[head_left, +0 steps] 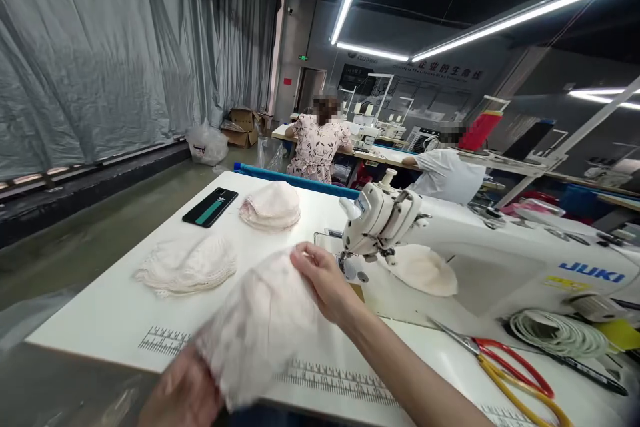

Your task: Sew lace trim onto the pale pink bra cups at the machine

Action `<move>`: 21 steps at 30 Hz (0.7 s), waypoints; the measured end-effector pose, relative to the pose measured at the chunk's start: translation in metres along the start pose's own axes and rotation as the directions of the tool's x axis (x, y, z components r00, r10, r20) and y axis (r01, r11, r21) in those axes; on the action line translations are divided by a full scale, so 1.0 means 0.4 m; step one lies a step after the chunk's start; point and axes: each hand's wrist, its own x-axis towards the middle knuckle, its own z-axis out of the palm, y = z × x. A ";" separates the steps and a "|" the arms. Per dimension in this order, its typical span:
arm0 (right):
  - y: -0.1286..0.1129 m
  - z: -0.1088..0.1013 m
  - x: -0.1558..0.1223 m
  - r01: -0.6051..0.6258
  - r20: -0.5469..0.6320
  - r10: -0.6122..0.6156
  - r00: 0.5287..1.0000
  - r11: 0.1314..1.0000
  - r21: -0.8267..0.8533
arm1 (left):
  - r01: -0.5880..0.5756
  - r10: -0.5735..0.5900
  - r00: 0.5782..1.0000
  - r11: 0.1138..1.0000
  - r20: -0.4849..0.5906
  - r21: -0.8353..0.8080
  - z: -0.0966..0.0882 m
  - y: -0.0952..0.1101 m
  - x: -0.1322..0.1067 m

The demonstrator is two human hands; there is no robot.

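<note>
A pale pinkish-white fabric piece (267, 327) hangs between my two hands above the front of the sewing table. My right hand (320, 277) pinches its upper edge, just left of the sewing machine's needle area. At the lower left corner of the cloth is my left hand (185, 387), closed on it and blurred by motion. The white sewing machine (385, 220) stands to the right, and a cream fabric piece (427, 270) lies under its arm. Two stacks of similar cloth, a left one (187, 263) and a back one (271, 205), rest beyond my hands.
A black phone (211, 207) lies near the table's left edge. Scissors (500, 360) with red and yellow handles and a coil of pale cord (557, 333) are at right. Printed rulers (340, 380) run along the front edge. Two people (320, 147) sit farther back.
</note>
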 end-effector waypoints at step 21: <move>0.007 -0.121 0.560 0.076 -0.389 -0.356 0.850 0.813 -0.577 | -0.011 0.293 0.954 0.241 -0.062 0.970 -0.006 0.270 0.593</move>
